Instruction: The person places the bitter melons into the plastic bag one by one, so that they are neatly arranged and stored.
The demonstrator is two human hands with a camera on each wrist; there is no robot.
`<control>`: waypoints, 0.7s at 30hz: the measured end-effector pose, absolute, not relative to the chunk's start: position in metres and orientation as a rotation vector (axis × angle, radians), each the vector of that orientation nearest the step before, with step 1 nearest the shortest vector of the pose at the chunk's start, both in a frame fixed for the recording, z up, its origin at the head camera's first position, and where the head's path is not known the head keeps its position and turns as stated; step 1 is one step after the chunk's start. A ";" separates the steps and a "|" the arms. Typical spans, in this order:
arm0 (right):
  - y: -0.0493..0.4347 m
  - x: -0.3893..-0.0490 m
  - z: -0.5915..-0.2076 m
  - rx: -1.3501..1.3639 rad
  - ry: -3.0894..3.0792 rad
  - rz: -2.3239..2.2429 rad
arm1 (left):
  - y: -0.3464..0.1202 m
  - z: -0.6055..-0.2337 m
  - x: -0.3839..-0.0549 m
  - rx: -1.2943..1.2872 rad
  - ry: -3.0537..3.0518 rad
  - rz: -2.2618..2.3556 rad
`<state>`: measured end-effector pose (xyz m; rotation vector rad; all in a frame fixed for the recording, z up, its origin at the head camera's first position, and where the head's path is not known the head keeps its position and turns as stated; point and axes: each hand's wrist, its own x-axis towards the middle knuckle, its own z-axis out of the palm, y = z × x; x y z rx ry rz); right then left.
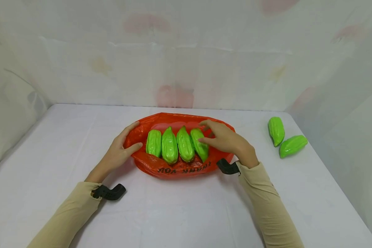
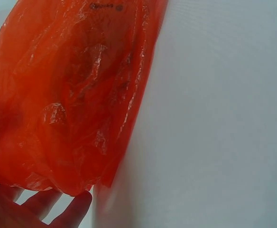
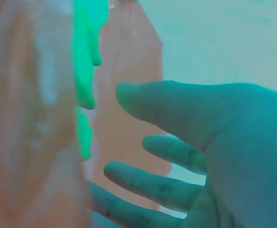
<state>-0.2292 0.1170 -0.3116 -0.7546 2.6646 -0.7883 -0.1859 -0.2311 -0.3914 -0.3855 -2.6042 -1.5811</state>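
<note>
A red plastic bag (image 1: pixel 170 172) with "THANK YOU" in black print lies with its mouth spread wide. Inside, several shiny green ridged, pointed fruits (image 1: pixel 169 146) stand side by side in a row. At the bag's left end, my left hand (image 1: pixel 119 150) holds the rim, thumb over the edge and fingers along the outside. The left wrist view shows those fingertips (image 2: pixel 74 209) against the plastic. My right hand (image 1: pixel 226 137) hovers over the bag's right end, beside the rightmost fruit (image 1: pixel 199 144). Its thumb and fingers are spread apart, with nothing between them in the right wrist view.
Two more green ridged fruits, one upright (image 1: pixel 276 131) and one slanted (image 1: pixel 293 146), lie near the right edge of the white-covered table (image 1: pixel 186 213). A pale patterned cloth (image 1: pixel 223 69) hangs behind. Each sleeve carries a black wrist mount (image 1: pixel 110 193).
</note>
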 end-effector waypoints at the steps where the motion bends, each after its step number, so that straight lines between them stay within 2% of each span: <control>1: 0.118 -0.229 -0.310 -0.768 2.661 -0.797 | -0.231 -0.391 -0.186 -0.385 -2.606 -1.579; 21: 0.145 -0.228 -0.288 -0.702 2.675 -0.962 | -0.229 -0.387 -0.184 -0.376 -2.608 -1.578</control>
